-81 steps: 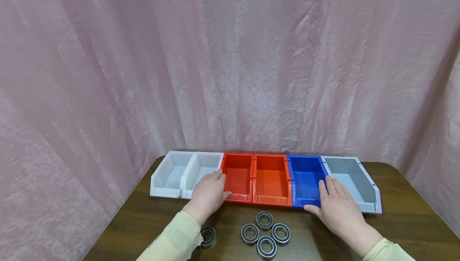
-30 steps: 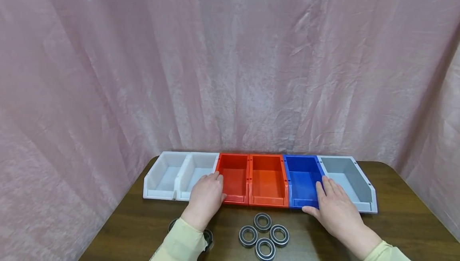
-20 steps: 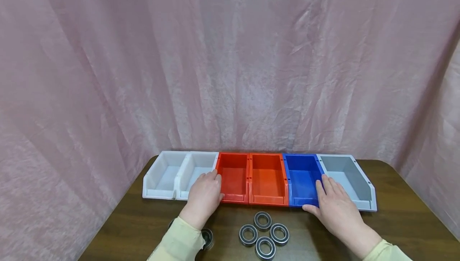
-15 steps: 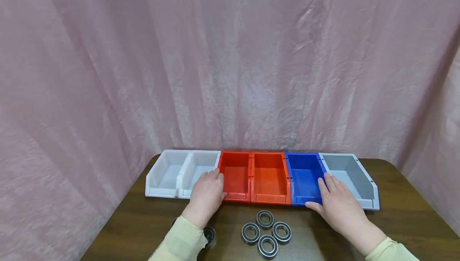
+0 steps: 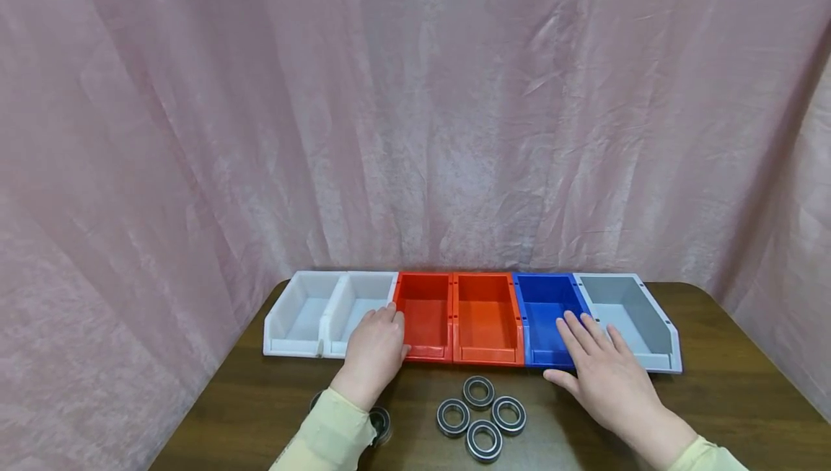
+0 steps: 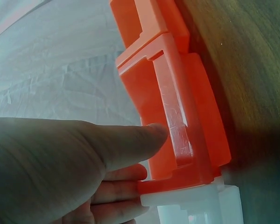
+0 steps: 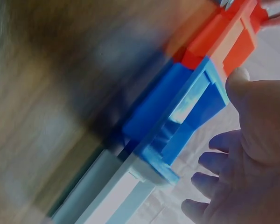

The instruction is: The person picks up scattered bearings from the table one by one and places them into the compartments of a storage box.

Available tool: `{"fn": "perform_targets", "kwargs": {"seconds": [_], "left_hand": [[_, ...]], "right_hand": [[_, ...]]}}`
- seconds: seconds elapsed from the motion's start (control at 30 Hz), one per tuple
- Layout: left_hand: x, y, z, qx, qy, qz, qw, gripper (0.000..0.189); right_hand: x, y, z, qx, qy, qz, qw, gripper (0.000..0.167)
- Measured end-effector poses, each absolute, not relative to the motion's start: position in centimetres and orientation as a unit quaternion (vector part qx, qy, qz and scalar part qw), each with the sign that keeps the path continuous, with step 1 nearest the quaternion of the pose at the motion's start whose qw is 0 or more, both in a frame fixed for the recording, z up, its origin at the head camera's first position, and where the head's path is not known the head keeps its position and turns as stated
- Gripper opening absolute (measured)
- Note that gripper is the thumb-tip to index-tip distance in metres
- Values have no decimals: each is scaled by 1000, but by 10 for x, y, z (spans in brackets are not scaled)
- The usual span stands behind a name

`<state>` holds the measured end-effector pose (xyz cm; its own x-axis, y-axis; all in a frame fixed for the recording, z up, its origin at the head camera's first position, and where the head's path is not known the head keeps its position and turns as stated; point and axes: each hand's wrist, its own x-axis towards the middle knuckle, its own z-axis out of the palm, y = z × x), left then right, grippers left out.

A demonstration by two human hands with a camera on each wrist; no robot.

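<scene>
A row of joined plastic bins stands across the table. My left hand [image 5: 375, 348] is at the seam of the second white bin [image 5: 337, 350] and the red bin [image 5: 422, 354]. In the left wrist view its thumb reaches over the opening of the red bin [image 6: 196, 140], with the other fingers by the side wall; contact is hard to tell. My right hand [image 5: 607, 381] is held with spread fingers over the front of the blue bin [image 5: 535, 341], beside the grey bin [image 5: 661, 363]. The right wrist view shows it apart from the blue bin [image 7: 154, 100], holding nothing.
Several ball bearings [image 5: 442, 431] lie grouped on the wooden table [image 5: 227, 413] before the orange-red bin [image 5: 490, 357]. Another bearing [image 5: 388, 424] is partly hidden by the left sleeve [image 5: 331, 435], as is one to its left [image 5: 314, 400]. A pink curtain [image 5: 415, 132] hangs behind the bins.
My right hand has spread its fingers and shifted slightly left over the blue bin. The right end of the row sits slightly farther back. My left hand stays at the same seam.
</scene>
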<state>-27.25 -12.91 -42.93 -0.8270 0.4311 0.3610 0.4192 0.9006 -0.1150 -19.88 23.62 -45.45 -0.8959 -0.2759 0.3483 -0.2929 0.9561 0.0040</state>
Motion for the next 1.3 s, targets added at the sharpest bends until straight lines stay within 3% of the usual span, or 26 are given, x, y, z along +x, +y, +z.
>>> {"fn": "perform_targets", "kwargs": {"seconds": [0.4,0.63,0.8,1.3], "left_hand": [[-273,-130,-431,-221,-957,12,186,53],[-272,-130,-432,-220,-957,10,188,53],[-273,-129,-433,-215,-960,8,181,54],[-272,-129,-433,-209,-962,22,176,58]], "right_hand": [[-173,217,-458,187,-969,40,155,82],[-168,206,-457,192,-976,96,30,90],[-168,203,-460,217,-967,131,-11,95],[-177,195,-476,290,-951,106,-5,94]]}}
